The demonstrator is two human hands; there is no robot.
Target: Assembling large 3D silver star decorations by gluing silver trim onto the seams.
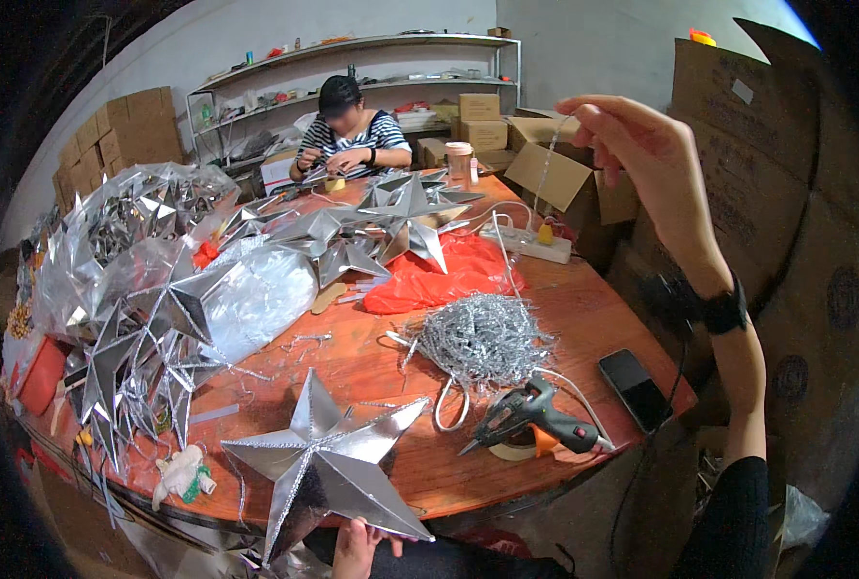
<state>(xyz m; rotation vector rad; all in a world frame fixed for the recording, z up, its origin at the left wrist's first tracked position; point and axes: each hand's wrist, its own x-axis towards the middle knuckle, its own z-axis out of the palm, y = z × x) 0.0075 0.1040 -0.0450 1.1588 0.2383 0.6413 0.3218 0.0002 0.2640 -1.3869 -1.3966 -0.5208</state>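
At the near table edge my left hand (355,548) grips the lower edge of a large silver five-pointed star (338,458). Silver beaded trim runs along some of the star's ridges. My right hand (632,140) is raised high at the right, its fingertips pinched on a thin silver bead strand (547,166) that hangs down. Below it lies a tangled heap of silver bead strands (483,338). A dark hot glue gun (536,417) rests on a roll of tape (512,451), its nozzle pointing toward the star.
Trimmed stars (125,362) and plastic bags (261,294) crowd the left. Plain stars (405,212) lie farther back, near a red plastic bag (449,278) and a power strip (531,241). A phone (634,389) lies right. Across the table sits a person (352,140). Cardboard boxes (758,183) stand right.
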